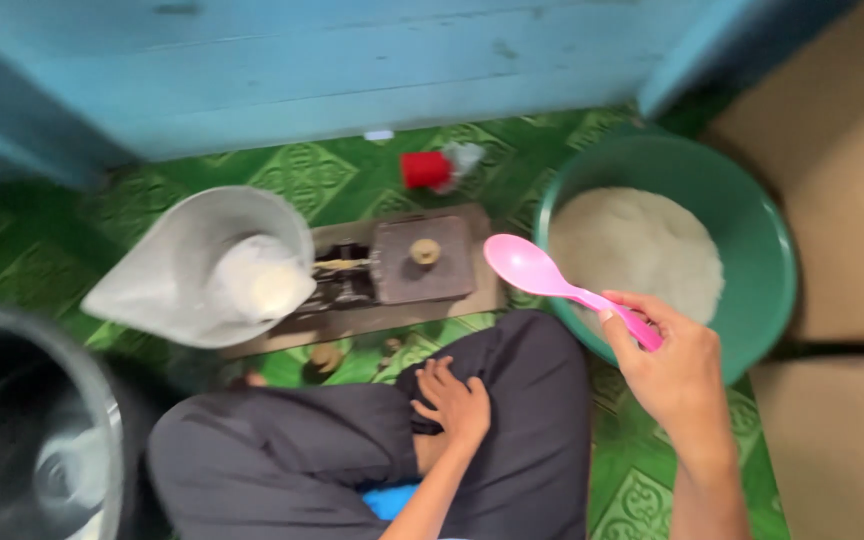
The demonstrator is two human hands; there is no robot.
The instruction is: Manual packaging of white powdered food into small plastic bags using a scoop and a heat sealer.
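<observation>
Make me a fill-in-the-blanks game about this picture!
1. The right hand holds a ____ spoon.
2. The big green basin is full of something ____.
3. The left hand rests on the person's ____.
4. The little cup by the blue wall is ____.

Missing words: pink; white; leg; red

Right hand [674, 372] gripping pink spoon [552, 280] beside green basin [767, 235] of seemingly rice, left hand [454, 400] on knee
</observation>
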